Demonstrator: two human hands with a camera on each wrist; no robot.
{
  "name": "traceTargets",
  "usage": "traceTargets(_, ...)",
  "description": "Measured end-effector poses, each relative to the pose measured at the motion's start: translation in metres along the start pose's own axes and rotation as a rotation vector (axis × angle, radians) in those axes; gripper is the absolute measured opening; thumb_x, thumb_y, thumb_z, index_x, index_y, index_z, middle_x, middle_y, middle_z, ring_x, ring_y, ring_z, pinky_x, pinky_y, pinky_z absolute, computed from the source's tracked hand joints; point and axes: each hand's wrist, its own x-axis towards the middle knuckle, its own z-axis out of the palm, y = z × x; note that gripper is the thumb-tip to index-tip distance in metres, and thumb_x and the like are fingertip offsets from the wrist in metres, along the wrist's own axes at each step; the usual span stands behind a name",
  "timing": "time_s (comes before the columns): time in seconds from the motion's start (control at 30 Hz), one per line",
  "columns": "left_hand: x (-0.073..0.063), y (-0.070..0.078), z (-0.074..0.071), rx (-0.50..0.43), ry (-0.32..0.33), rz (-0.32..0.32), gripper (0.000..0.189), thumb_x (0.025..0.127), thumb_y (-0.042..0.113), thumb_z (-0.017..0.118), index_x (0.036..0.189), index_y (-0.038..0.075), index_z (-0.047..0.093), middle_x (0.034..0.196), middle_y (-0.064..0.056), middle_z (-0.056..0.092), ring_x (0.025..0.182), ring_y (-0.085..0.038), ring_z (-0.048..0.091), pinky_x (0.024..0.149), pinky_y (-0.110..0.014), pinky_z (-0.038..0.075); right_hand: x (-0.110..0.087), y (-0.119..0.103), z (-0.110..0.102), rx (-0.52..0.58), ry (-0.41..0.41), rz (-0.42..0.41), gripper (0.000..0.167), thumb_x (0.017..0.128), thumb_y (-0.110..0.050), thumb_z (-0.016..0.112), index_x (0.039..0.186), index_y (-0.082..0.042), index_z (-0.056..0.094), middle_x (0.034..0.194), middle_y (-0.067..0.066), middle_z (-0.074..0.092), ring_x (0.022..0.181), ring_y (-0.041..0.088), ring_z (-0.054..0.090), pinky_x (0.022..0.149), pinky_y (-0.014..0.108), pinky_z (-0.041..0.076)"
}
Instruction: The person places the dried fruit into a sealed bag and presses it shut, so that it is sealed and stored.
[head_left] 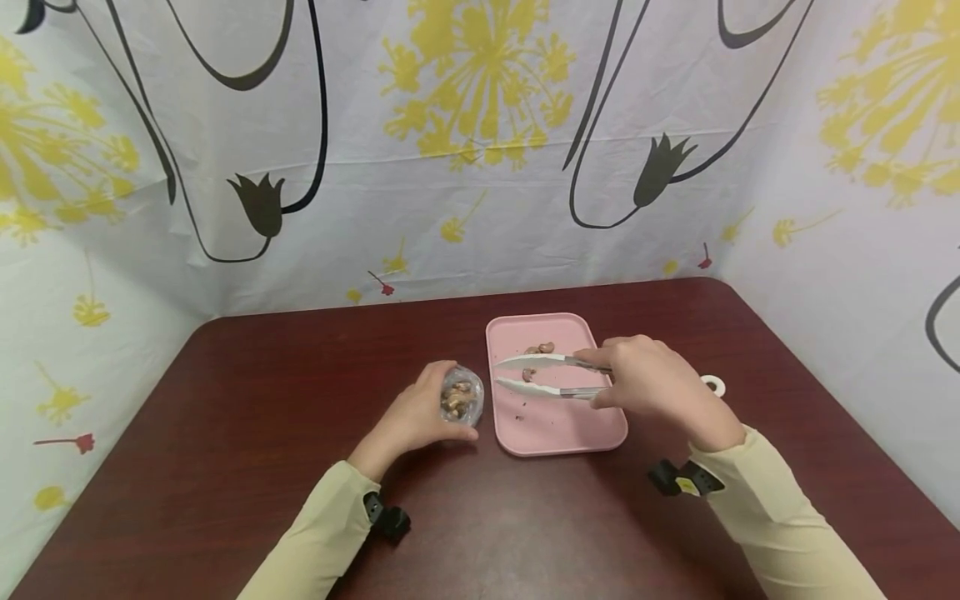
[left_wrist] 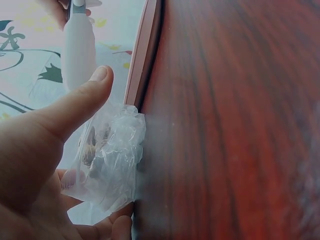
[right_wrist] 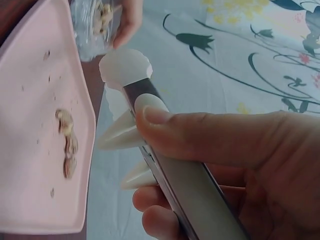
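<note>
My left hand (head_left: 412, 415) curls round a small, crinkled clear plastic bag (left_wrist: 117, 155) of brown nut pieces, just left of the pink tray (head_left: 573, 433). Its thumb reaches along the near side, with the other fingers behind the bag. My right hand (head_left: 656, 387) grips metal tongs (head_left: 585, 392) with white scalloped tips. The tong arms stand spread apart over the tray, nothing between their tips. A few curved nuts (right_wrist: 69, 167) lie in a short row on the tray, partly covered by the tongs in the head view.
Small dark crumbs (right_wrist: 49, 79) are scattered on the tray. A white ring (head_left: 713, 385) shows beyond the right wrist. The dark red wooden table (head_left: 262, 417) meets a patterned white cloth (head_left: 480, 217) at its back and sides.
</note>
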Motion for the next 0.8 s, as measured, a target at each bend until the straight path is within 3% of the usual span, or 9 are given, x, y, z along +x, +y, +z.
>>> traceTargets(0.13, 0.0, 0.0, 0.0, -0.001, 0.005, 0.005, 0.108, 0.057, 0.046, 0.089, 0.144, 0.014, 0.035, 0.145, -0.006, 0.04, 0.116, -0.03, 0.054, 0.097, -0.047, 0.044, -0.002, 0.006, -0.004, -0.003, -0.012, 0.029, 0.053, 0.068, -0.019, 0.081, 0.119, -0.023, 0.069, 0.073, -0.005, 0.055, 0.065, 0.013, 0.049, 0.058, 0.031, 0.04)
traceTargets(0.37, 0.0, 0.0, 0.0, -0.005, 0.006, 0.006, 0.108, 0.058, 0.046, 0.089, 0.144, 0.013, 0.035, 0.145, -0.006, 0.039, 0.117, -0.03, 0.053, 0.097, -0.048, 0.043, -0.002, 0.015, -0.006, -0.012, -0.025, 0.077, 0.052, 0.069, -0.021, 0.079, 0.12, -0.024, 0.069, 0.086, -0.003, 0.064, 0.072, 0.016, 0.055, 0.061, 0.035, 0.043)
traceTargets(0.6, 0.0, 0.0, 0.0, -0.004, 0.0, 0.0, 0.108, 0.058, 0.046, 0.089, 0.145, 0.013, 0.034, 0.146, -0.006, 0.038, 0.118, -0.03, 0.053, 0.098, -0.048, 0.043, 0.001, 0.026, -0.004, -0.016, -0.025, 0.107, 0.05, 0.068, -0.031, 0.081, 0.117, -0.027, 0.071, 0.085, -0.003, 0.065, 0.076, 0.018, 0.058, 0.062, 0.038, 0.045)
traceTargets(0.8, 0.0, -0.001, 0.0, -0.006, -0.002, 0.004, 0.109, 0.057, 0.046, 0.089, 0.145, 0.013, 0.034, 0.146, -0.006, 0.038, 0.117, -0.03, 0.053, 0.097, -0.048, 0.043, 0.005, 0.035, -0.001, -0.025, -0.045, 0.124, 0.05, 0.066, -0.024, 0.08, 0.115, -0.022, 0.072, 0.085, 0.0, 0.067, 0.074, 0.018, 0.058, 0.061, 0.039, 0.046)
